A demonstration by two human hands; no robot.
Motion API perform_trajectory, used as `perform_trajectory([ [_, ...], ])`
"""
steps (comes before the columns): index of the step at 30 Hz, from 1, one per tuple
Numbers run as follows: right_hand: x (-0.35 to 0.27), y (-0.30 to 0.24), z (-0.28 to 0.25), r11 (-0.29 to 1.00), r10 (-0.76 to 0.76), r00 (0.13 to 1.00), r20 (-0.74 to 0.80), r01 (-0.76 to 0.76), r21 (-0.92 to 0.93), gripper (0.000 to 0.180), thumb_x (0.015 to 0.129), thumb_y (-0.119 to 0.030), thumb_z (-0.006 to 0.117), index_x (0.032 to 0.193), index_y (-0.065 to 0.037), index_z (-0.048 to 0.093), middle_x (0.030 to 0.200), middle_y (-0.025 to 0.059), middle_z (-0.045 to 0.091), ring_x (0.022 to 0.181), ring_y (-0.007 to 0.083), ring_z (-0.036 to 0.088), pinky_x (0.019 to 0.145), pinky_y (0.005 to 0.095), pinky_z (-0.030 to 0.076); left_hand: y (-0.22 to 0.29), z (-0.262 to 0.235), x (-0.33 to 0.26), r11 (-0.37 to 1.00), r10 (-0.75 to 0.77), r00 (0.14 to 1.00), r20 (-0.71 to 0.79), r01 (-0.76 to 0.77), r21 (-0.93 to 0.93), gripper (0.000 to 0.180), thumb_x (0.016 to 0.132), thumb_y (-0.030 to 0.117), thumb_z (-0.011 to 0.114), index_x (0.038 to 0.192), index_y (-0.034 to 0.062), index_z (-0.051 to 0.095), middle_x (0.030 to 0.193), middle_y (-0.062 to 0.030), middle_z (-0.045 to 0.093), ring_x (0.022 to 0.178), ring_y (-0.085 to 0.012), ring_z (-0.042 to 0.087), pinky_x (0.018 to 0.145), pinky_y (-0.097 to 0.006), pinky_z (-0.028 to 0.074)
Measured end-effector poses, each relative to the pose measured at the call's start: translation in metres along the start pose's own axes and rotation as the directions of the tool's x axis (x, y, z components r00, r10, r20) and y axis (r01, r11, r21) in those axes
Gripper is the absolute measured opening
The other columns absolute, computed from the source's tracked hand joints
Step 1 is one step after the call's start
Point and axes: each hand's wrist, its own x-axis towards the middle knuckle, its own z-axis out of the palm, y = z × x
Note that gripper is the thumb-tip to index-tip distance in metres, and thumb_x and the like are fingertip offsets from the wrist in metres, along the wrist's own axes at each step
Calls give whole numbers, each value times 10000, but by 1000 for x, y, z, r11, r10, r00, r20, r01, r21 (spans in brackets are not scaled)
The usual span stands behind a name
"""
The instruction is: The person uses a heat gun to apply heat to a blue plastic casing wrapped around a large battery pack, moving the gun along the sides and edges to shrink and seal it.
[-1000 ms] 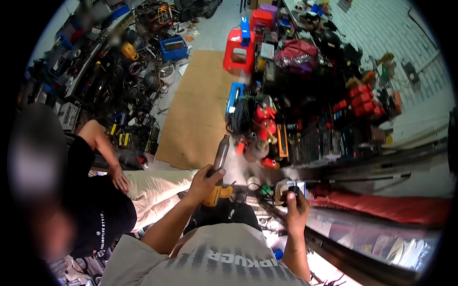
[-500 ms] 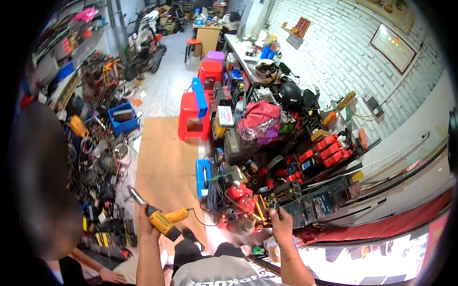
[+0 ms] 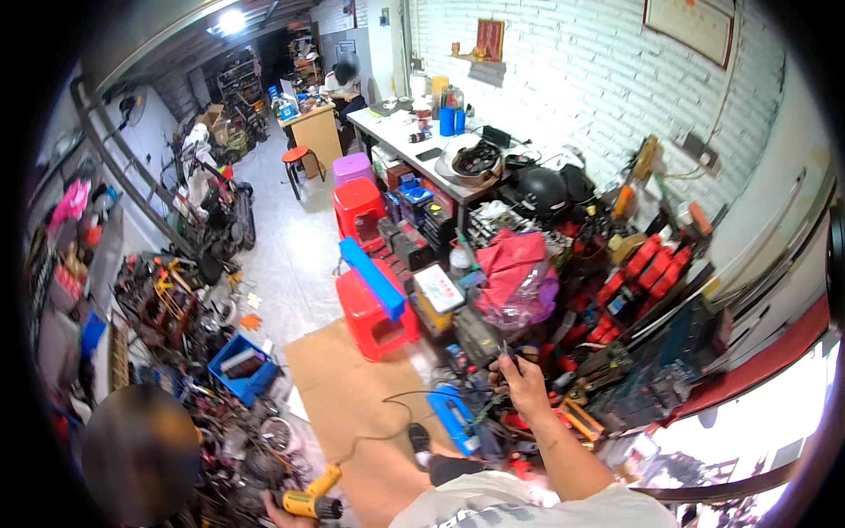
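Clutter fills the workshop floor on both sides of a sheet of cardboard (image 3: 352,414) that is laid flat at the middle of the view. The right hand (image 3: 521,385) is raised at about five o'clock from the centre, its forearm coming up from the lower edge. Its fingers (image 3: 506,363) are pinched together around a small dark part (image 3: 503,350) that is held at the tips; what kind of part it is cannot be told. The hand is held over a heap of red tool cases (image 3: 647,268) and loose tools, with a crumpled pink bag (image 3: 519,273) just beyond it at twelve o'clock.

The left hand (image 3: 275,509) is seen only in part at the lower edge, at about seven o'clock. Its fingers are closed around the grip of a yellow drill (image 3: 308,500), which is held low, beside the cardboard's near left corner. How tightly it is gripped cannot be told.

A black cable (image 3: 387,418) is trailed across the cardboard toward a blue tool (image 3: 451,415) lying at the cardboard's right edge. A red stool (image 3: 374,312) is stood at the far edge of the cardboard, with a long blue level (image 3: 371,275) laid across its top. A second red stool (image 3: 356,207) and a purple one (image 3: 352,167) are set farther back, beside a long worktop (image 3: 396,132) along the white brick wall. A blue crate (image 3: 242,370) is placed at nine o'clock from the cardboard.
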Motion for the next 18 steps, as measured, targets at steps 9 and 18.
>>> perform_trajectory([
  [9, 183, -96, 283, 983, -176, 925, 338, 146, 112, 513, 1029, -501, 656, 1098, 5, 704, 875, 27, 698, 798, 99, 637, 711, 279, 517, 210, 86, 115, 922, 371, 921, 116, -350, -167, 377, 913, 364, 545, 971, 15, 678, 987, -194, 710, 962, -376, 679, 953, -562, 510],
  [18, 315, -119, 397, 879, -88, 996, -11, 83, 469, 619, 1020, -631, 560, 1095, -27, 674, 985, 106, 721, 921, 216, 716, 750, 388, 594, 294, 250, 345, 975, 223, 973, 52, -223, -7, 417, 929, 388, 677, 1120, 20, 643, 1111, -159, 700, 1071, -359, 656, 1027, -548, 492],
])
